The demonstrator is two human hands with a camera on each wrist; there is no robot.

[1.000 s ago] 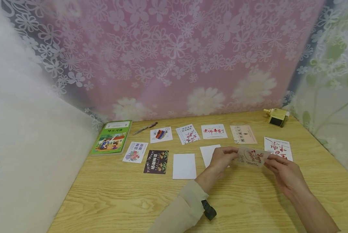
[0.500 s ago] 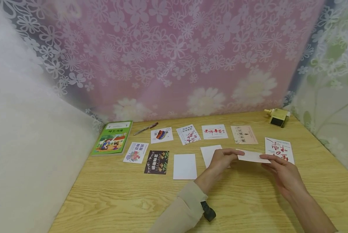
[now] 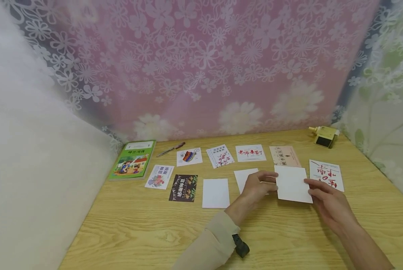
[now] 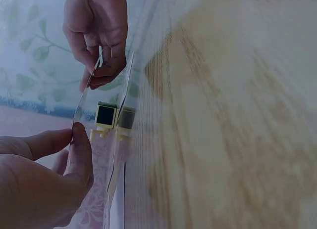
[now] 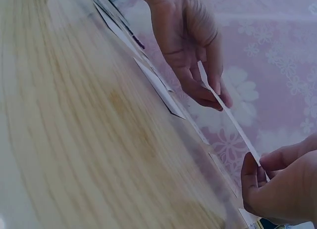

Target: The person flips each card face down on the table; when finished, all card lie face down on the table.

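Observation:
A card (image 3: 293, 184) is held up off the table with its blank white face toward the head camera. At its left edge my left hand (image 3: 258, 185) pinches it between thumb and fingers. My right hand (image 3: 331, 200) pinches the opposite edge. Both wrist views show the card nearly edge-on, spanning the two hands. Behind its top edge, a pink card (image 3: 284, 154) is partly covered. Under the left hand lies a blank white card (image 3: 244, 178), partly hidden by the fingers. Just beyond the right hand is a white card with red writing (image 3: 329, 175).
A blank card (image 3: 216, 193) and a dark card (image 3: 183, 188) lie to the left, with several printed cards (image 3: 220, 155) behind. At the far left are a green book (image 3: 133, 160) and a pen (image 3: 171, 149). A small yellow object (image 3: 324, 136) stands at the back right.
Both hands have flipped the card: its printed side faced the head camera, then it lay nearly flat, and now its blank face shows. The hands stayed in about the same place.

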